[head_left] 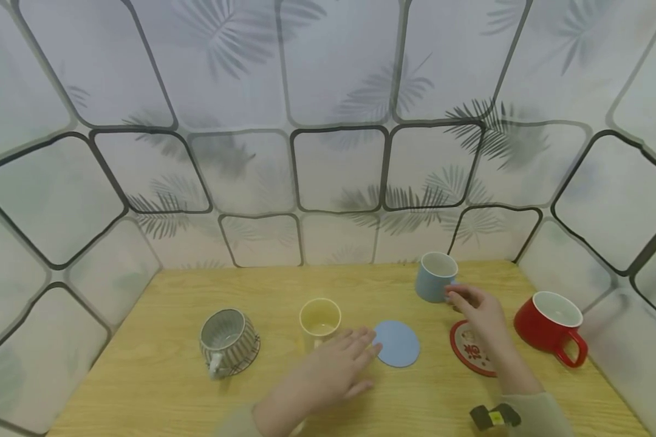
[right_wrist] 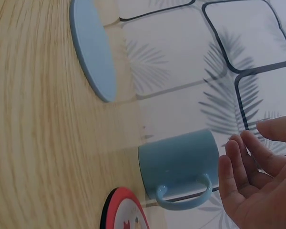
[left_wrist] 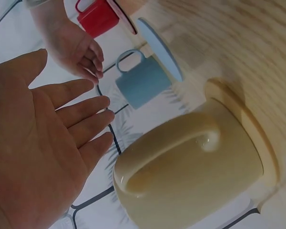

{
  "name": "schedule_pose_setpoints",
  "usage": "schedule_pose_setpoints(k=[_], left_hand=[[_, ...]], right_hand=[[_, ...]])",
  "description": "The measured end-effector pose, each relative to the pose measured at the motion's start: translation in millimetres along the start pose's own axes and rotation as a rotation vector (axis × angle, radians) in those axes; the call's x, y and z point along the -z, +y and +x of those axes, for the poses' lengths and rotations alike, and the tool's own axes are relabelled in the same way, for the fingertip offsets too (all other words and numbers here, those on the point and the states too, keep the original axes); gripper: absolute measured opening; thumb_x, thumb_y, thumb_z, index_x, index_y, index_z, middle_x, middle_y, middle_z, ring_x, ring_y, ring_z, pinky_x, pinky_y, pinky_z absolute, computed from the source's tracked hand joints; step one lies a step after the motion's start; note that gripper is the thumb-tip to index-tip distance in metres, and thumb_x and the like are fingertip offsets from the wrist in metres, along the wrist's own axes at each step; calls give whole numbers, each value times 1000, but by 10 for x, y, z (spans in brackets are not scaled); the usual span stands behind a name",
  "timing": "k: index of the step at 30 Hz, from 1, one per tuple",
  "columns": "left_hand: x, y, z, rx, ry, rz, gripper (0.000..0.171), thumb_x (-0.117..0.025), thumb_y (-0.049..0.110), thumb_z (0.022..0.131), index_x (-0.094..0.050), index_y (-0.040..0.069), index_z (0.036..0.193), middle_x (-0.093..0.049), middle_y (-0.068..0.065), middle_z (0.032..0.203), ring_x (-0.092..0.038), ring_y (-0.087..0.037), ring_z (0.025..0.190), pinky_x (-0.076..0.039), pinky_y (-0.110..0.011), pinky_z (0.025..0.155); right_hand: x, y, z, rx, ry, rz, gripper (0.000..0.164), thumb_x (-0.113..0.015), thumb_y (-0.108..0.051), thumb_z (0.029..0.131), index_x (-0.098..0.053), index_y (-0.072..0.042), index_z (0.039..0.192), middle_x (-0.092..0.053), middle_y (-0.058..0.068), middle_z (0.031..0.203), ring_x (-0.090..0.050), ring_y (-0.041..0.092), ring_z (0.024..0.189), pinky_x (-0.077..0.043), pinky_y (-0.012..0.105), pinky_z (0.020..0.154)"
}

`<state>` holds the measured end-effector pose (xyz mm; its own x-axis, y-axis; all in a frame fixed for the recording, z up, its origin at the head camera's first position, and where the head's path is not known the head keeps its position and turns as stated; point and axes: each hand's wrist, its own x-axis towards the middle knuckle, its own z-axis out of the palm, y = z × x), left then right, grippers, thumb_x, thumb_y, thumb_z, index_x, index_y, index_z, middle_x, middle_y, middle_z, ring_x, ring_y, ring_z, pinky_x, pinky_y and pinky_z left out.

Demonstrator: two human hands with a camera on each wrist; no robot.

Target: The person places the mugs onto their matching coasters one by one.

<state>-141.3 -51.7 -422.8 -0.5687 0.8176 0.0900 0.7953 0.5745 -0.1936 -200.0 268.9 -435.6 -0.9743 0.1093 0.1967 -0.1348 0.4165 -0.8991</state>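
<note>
While the left hand (head_left: 334, 364) extends straight fingers near the yellow mug (head_left: 318, 321), the right hand (head_left: 481, 311) curves loosely beside the blue mug (head_left: 432, 285). Both hands are apart.

Table (head_left: 153, 364): wood grain. Clock centred on blue coaster (head_left: 396, 344), lying flat. Blue cup (head_left: 433, 286) upright, 1 o'clock. Red coaster (head_left: 466, 351), 3 o'clock; red cup (head_left: 537, 325) beyond, same bearing. Yellow coaster (left_wrist: 256, 133), 9 o'clock, mostly covered; striped coaster (head_left: 249, 363) farther out, likewise.
</note>
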Motion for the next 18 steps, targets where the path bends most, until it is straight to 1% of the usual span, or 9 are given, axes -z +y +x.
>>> schedule_pose_setpoints(k=[2,4,7,11,13,15,18], left_hand=[[-38,14,23,-5,4,-9,61,-37,50,98,-31,15,148,-25,-5,155,-27,-21,142,-22,-36,117],[-73,26,46,-5,6,-7,61,-36,51,98,-32,15,147,-26,-5,155,-26,-21,142,-22,-36,117],[-120,38,78,-7,10,7,61,-37,51,97,-34,15,146,-29,-5,154,-28,-20,141,-23,-35,117],[-163,48,106,-13,11,30,61,-38,51,97,-36,14,145,-32,-5,152,-31,-20,140,-26,-35,116],[-176,53,115,-13,2,36,61,-37,52,97,-36,15,145,-33,-5,152,-30,-20,141,-26,-35,116],[-188,58,124,-14,-10,39,61,-36,52,98,-35,15,146,-33,-5,152,-29,-19,141,-26,-35,116],[-203,66,135,-15,-27,42,61,-35,52,98,-35,15,146,-33,-4,152,-29,-19,141,-25,-34,116]], right_hand=[[18,23,5,13,10,11,43,-59,-31,93,-60,4,119,-68,-14,100,-64,-3,86,-56,19,75],[41,44,7,17,21,6,42,-60,-29,93,-60,4,119,-67,-18,97,-63,-4,85,-56,18,73],[85,59,5,10,32,-13,42,-59,-30,94,-60,4,119,-67,-17,97,-63,-4,84,-55,16,72],[145,81,4,-24,36,-43,45,-56,-34,94,-59,2,121,-68,-9,100,-61,-6,84,-54,15,74],[165,97,8,-42,38,-46,47,-55,-36,95,-58,2,123,-67,-10,99,-61,-6,85,-54,15,75],[180,118,15,-54,42,-42,48,-55,-36,95,-58,2,123,-66,-14,97,-60,-7,85,-55,17,76],[197,151,27,-58,53,-34,47,-56,-34,95,-57,2,123,-67,-14,96,-61,-6,85,-55,16,76]])
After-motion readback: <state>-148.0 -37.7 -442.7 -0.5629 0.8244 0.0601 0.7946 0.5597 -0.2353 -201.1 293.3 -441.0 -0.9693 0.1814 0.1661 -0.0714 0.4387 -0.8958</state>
